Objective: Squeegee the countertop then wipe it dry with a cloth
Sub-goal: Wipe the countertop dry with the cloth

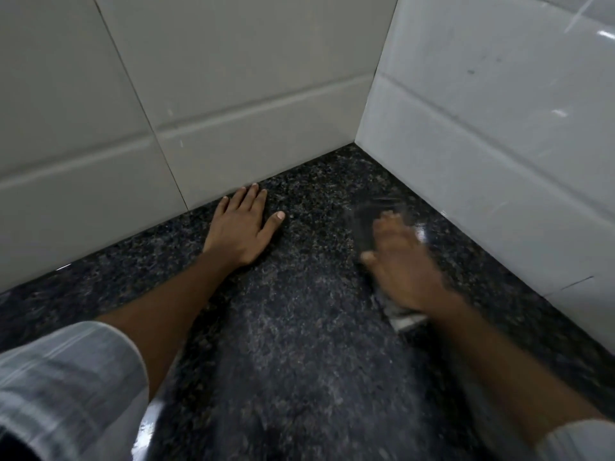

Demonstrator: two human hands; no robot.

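Two hands on the dark speckled countertop (299, 327), near the corner of the white tiled walls (233, 78). No readable writing anywhere. Left hand (243, 227) flat, fingers straight and spread, tips near the back wall. Right hand (402, 271) blurred, lying over a pale cloth (404, 316) that shows beneath the wrist and beyond the fingers; curl of fingers impossible to tell. Striped sleeve (66, 377) at lower left.

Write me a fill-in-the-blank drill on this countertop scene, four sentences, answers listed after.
1. The left hand lies flat on the dark speckled ____.
2. The blurred right hand presses a ____ onto the countertop.
3. The cloth lies nearer the ____ wall than the left hand does.
4. The walls are covered in pale ____.

Answers: countertop; cloth; right; tiles
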